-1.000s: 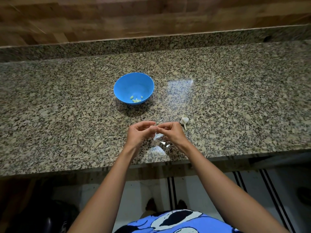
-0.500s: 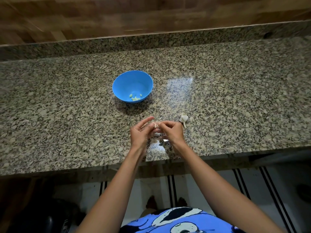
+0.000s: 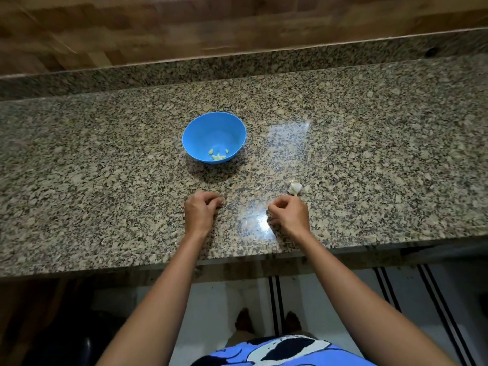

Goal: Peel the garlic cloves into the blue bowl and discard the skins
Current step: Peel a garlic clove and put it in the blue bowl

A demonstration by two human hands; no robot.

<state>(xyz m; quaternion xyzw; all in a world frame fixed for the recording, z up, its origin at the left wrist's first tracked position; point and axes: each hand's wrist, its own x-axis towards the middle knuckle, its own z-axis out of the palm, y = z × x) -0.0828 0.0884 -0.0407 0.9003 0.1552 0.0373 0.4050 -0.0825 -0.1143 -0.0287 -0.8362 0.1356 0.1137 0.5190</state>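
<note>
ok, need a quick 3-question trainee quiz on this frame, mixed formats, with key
1. Fill in: the left hand and right hand are over the granite counter, apart, with fingers ____.
2. True or false: the blue bowl is empty.
3. The unpeeled garlic lies closest to: A) the left hand, B) the right hand, C) the blue bowl.

Key
1. curled
2. False: pale peeled pieces lie at its bottom.
3. B
</note>
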